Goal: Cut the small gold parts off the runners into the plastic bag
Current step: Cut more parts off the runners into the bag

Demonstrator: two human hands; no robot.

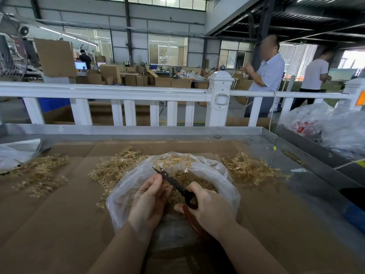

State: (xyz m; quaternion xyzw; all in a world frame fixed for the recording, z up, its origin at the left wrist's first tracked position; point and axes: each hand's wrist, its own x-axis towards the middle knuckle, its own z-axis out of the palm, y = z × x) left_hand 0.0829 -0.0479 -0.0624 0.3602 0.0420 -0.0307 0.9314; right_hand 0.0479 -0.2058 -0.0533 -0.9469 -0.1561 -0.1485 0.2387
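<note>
1. Right now the right hand (205,209) grips red-handled scissors (177,186), blades pointing up-left.
2. The left hand (150,202) pinches a gold runner (169,189), barely visible, beside the blades.
3. Both hover over the open plastic bag (221,182) holding gold parts (189,177).
4. Runner piles (250,169) lie on the cardboard (59,214) around it.

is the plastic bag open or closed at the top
Open. The plastic bag has its mouth spread wide, gold parts visible inside, below the scissors.
</note>
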